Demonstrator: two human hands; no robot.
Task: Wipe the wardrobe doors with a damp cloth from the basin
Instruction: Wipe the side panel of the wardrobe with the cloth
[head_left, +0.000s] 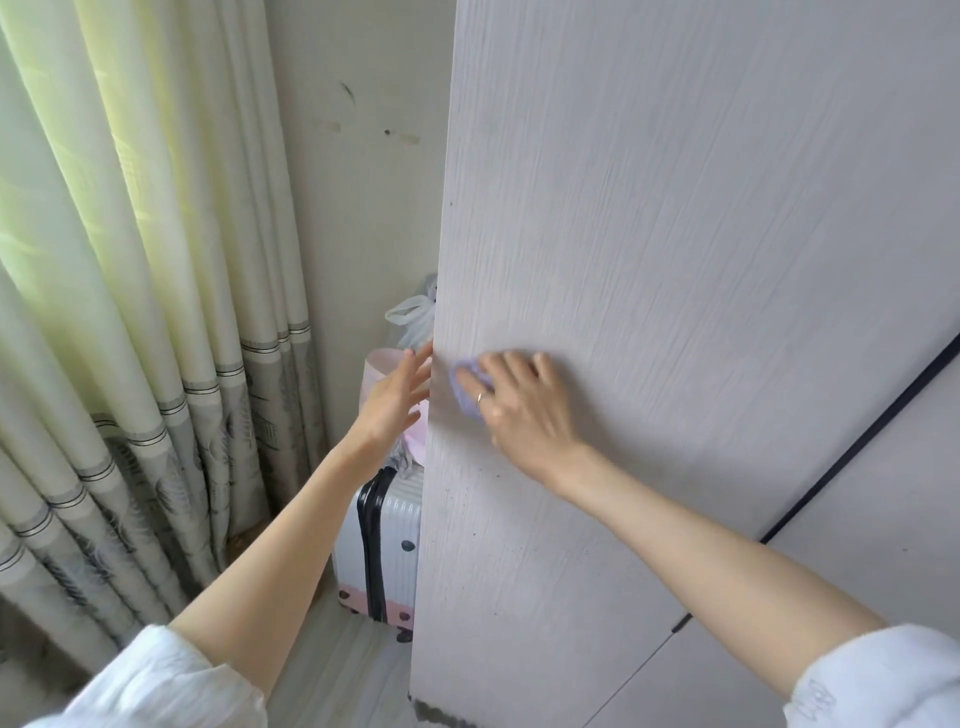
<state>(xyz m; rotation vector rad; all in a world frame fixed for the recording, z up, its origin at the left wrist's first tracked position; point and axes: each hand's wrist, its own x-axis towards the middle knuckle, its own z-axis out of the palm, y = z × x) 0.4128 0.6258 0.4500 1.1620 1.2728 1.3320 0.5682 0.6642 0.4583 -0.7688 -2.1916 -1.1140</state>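
Note:
A pale wood-grain wardrobe door (675, 234) fills the right of the view, swung out towards me. My right hand (519, 410) presses a small lilac cloth (464, 387) flat against the door face near its left edge; most of the cloth is hidden under the fingers. My left hand (396, 397) is at the door's left edge with fingers spread, its fingertips touching or just behind the edge. The basin is not in view.
A white and pink suitcase (387, 540) stands on the floor behind the door, with a pink box and a plastic bag (415, 317) on top. Pale green curtains (130, 312) hang at the left. A second wardrobe panel (883, 545) lies lower right.

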